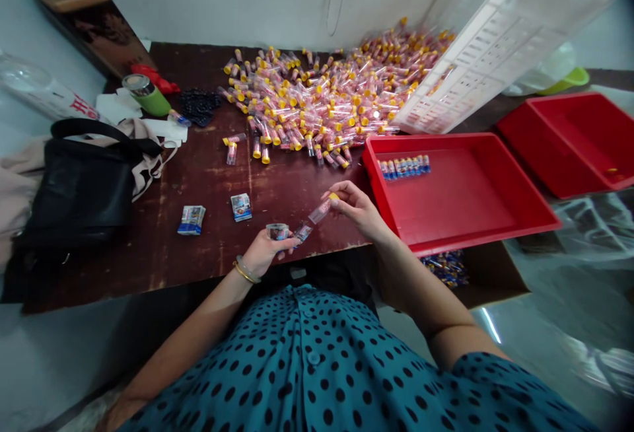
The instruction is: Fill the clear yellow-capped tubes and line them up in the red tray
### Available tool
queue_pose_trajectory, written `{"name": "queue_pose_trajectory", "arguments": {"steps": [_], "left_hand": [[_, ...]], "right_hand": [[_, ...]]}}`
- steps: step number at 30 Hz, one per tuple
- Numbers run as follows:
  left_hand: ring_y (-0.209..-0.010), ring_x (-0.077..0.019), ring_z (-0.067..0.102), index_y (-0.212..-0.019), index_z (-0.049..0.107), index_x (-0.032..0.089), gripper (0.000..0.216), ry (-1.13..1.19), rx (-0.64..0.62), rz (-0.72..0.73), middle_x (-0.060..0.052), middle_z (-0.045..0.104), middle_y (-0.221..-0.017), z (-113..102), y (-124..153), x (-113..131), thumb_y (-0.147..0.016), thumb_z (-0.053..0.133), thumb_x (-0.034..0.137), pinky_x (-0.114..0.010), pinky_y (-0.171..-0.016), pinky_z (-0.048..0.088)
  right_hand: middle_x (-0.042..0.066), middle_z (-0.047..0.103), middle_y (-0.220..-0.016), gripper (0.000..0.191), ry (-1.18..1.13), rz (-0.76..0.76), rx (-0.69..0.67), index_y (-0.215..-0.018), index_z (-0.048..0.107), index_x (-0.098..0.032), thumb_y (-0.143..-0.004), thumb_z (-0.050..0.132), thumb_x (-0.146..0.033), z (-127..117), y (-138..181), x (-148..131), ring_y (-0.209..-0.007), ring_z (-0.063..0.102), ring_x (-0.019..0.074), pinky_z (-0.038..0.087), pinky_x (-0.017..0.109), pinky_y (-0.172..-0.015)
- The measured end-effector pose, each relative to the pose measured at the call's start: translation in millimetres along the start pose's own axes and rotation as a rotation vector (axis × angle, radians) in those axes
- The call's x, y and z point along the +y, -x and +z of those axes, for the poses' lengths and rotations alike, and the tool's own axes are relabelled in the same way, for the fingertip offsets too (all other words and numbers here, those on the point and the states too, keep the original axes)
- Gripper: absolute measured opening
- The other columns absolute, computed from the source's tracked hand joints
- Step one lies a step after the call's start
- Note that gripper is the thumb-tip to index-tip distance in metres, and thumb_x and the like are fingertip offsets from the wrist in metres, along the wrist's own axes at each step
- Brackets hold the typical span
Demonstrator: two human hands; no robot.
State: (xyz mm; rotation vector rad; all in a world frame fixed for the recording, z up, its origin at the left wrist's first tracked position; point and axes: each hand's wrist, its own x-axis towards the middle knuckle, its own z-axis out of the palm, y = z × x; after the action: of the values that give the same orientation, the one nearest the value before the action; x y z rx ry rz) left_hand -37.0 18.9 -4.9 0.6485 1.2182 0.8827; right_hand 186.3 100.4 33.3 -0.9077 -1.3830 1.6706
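Above the table's front edge, my right hand pinches a small clear tube with a yellow cap and pinkish contents. Its uncapped end points down-left, close to a printed plastic sleeve in my left hand. Whether tube and sleeve touch, I cannot tell. A round, clear-rimmed piece also shows at my left fingers; its kind is unclear. Left of my hands lie two stacks of flat blue printed sleeves, a nearer stack and a smaller stack.
A large heap of yellow-capped tubes covers the back. Right stands a red tray with a row of blue-wrapped tubes, beside a white crate and another red bin. A black bag and green jar sit left.
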Motion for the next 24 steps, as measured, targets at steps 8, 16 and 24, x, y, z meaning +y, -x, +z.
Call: {"name": "queue_pose_trajectory", "arguments": {"steps": [8,16,24], "left_hand": [[-0.051,-0.0093,0.054,-0.074,0.063,0.015,0.031,0.067,-0.121,-0.094,0.002,0.059,-0.059,12,0,-8,-0.06,0.084,0.033,-0.018,-0.041,0.031],[-0.051,-0.0096,0.054,-0.072,0.061,0.015,0.031,0.128,-0.138,-0.179,0.002,0.058,-0.059,13,-1,-7,-0.056,0.085,0.027,-0.018,-0.039,0.027],[-0.051,-0.0094,0.055,-0.073,0.061,0.014,0.033,0.19,-0.199,-0.226,0.001,0.058,-0.061,10,-5,-6,-0.056,0.087,0.026,-0.017,-0.039,0.027]], "right_hand": [[0.002,0.068,-0.097,0.029,0.175,-0.031,-0.043,-0.092,0.052,-0.022,-0.082,0.071,-0.042,11,0,19,-0.088,0.065,0.0152,0.052,0.03,-0.082],[0.003,0.071,-0.098,0.033,0.033,-0.006,0.14,-0.09,0.051,-0.023,-0.079,0.073,-0.045,-14,2,3,-0.08,0.063,0.0131,0.05,0.025,-0.071],[0.002,0.068,-0.098,0.031,0.002,0.006,-0.017,-0.091,0.052,-0.023,-0.08,0.073,-0.043,6,7,10,-0.084,0.064,0.0144,0.052,0.03,-0.08]]}}
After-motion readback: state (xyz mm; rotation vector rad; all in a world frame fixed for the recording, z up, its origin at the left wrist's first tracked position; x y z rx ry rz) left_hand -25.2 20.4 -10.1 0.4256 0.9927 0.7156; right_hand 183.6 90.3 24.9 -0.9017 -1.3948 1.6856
